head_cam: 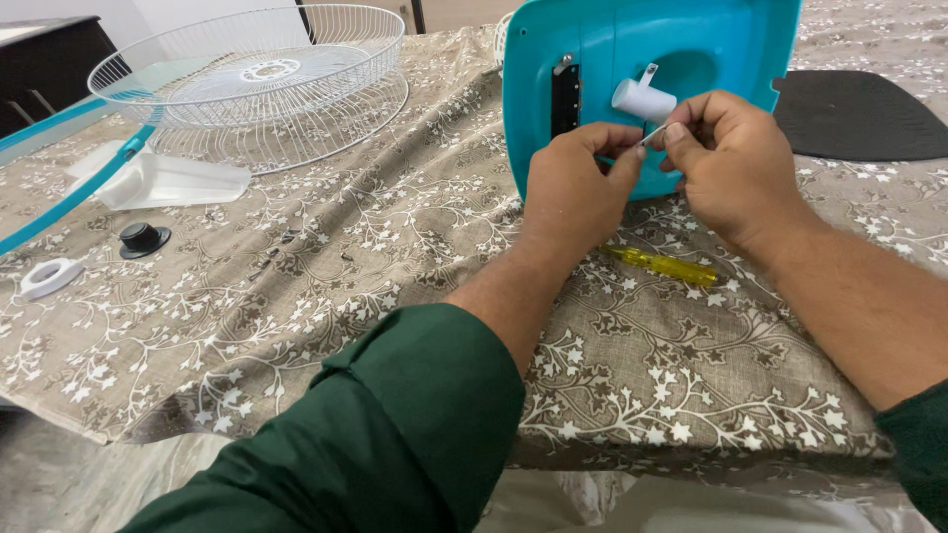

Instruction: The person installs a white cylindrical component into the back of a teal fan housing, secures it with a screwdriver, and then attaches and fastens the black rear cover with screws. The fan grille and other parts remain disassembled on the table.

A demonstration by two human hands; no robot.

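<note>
Floral brown cloth (296, 296) under wire guard (257, 84).

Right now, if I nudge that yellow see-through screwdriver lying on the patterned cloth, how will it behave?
The yellow translucent screwdriver looks slim and rounded, so it would probably roll sideways. The brown flowered tablecloth seems soft and slightly wrinkled, which may slow it. It is likely light and stiff, being a small plastic handle.

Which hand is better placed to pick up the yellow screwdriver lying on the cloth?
Probably the right hand. The yellow screwdriver lies just below its wrist, while the left hand is slightly farther. Both hands are busy at the teal fan base.
</note>
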